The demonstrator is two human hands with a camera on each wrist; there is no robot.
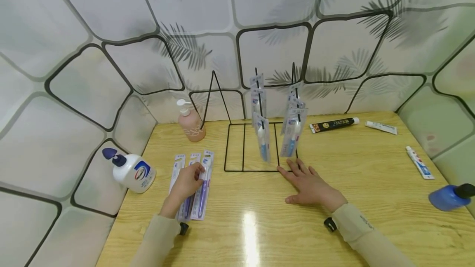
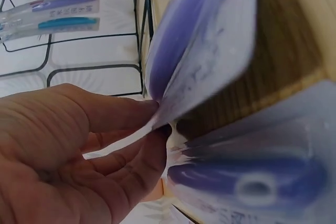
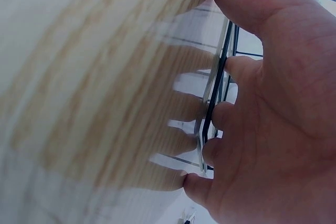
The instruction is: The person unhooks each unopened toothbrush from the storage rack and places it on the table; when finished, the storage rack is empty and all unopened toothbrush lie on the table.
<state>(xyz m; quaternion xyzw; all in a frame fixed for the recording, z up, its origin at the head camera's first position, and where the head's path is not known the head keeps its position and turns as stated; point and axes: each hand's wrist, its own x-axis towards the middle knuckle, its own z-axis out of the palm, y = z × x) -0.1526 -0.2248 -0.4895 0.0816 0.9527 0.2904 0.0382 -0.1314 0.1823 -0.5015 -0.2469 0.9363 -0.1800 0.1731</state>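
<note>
We count three packaged toothbrushes [image 1: 193, 184] on the desk [image 1: 371, 184], left hand [image 1: 187, 182] pinching one (purple), right hand [image 1: 309, 184] spread flat by the wire rack [image 1: 252, 147], three tubes [image 1: 334, 125] behind.

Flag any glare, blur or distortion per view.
Head view: fisheye bends the wall tiles; a glare streak on the glossy wooden table. Left wrist view: the purple packaged toothbrush pinched by the left hand is blurred. Right wrist view: the tabletop is smeared, the right hand sharper.
</note>
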